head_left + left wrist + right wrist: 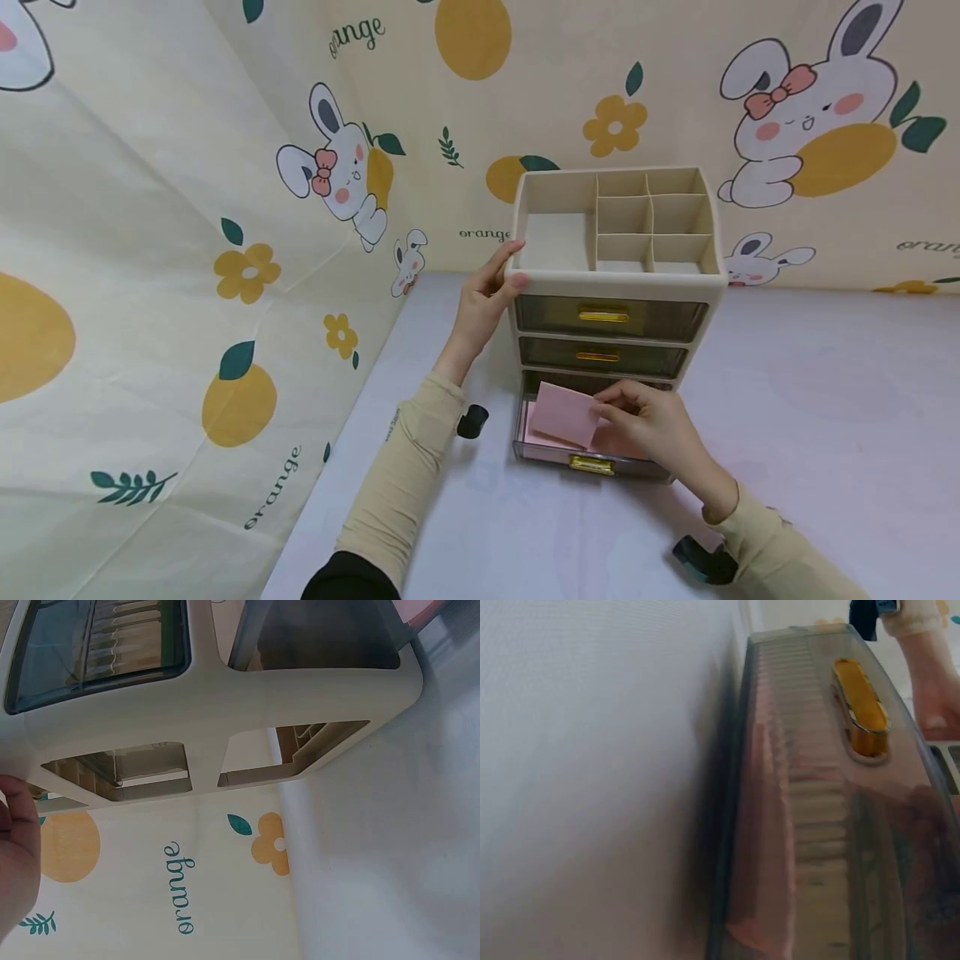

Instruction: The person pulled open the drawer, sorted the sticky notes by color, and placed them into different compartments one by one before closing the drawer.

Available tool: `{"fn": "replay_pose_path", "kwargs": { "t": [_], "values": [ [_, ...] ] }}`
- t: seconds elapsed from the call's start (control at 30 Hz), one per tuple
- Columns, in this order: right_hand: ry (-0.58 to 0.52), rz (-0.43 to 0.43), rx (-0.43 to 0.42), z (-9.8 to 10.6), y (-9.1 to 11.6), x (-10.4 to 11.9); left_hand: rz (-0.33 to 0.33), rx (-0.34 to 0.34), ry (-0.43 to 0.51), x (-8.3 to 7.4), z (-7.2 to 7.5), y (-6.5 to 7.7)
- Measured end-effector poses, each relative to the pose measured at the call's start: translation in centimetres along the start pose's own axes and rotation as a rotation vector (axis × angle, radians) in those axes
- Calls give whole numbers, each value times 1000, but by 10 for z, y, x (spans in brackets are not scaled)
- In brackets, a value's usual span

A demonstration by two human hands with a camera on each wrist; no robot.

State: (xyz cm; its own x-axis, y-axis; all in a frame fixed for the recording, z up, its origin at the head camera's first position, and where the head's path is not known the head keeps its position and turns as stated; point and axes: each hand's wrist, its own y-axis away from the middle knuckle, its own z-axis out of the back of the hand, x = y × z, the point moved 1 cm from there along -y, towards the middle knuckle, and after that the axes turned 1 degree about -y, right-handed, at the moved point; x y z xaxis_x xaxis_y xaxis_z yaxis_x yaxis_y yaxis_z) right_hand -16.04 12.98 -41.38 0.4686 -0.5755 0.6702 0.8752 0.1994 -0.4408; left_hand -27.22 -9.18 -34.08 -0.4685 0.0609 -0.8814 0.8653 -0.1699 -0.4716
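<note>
A cream desktop drawer organizer (pixel 618 285) stands upright on the table, its lowest drawer (pixel 555 454) pulled out. My left hand (pixel 483 304) grips the organizer's upper left front corner, with its fingertips at the rim. In the left wrist view, part of that hand (pixel 16 847) shows against the organizer's side. Over the open drawer, my right hand (pixel 656 421) pinches a pink piece of paper (pixel 565 414) at its right edge between thumb and fingers. More pink paper (pixel 618 442) lies in the drawer beneath it. The right wrist view shows the clear drawer front with its gold handle (pixel 862 697).
Two upper drawers (pixel 611 319) with gold handles are closed. Divided compartments (pixel 622 218) form the organizer's top. A patterned cloth (pixel 247 167) with rabbits and oranges hangs behind and to the left. The white table (pixel 825 433) extends to the right.
</note>
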Motion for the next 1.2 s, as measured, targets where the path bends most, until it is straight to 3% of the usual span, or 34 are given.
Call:
{"fn": "replay_pose_path", "kwargs": {
  "t": [0.47,0.77,1.2],
  "values": [
    [81,37,226,-12,-6,2,-13,-1,-3,2,1,-1],
    [126,35,260,-14,-6,-1,-5,4,-2,2,0,0],
    [99,24,187,-13,-5,1,7,2,-7,1,1,0]
  ]
}}
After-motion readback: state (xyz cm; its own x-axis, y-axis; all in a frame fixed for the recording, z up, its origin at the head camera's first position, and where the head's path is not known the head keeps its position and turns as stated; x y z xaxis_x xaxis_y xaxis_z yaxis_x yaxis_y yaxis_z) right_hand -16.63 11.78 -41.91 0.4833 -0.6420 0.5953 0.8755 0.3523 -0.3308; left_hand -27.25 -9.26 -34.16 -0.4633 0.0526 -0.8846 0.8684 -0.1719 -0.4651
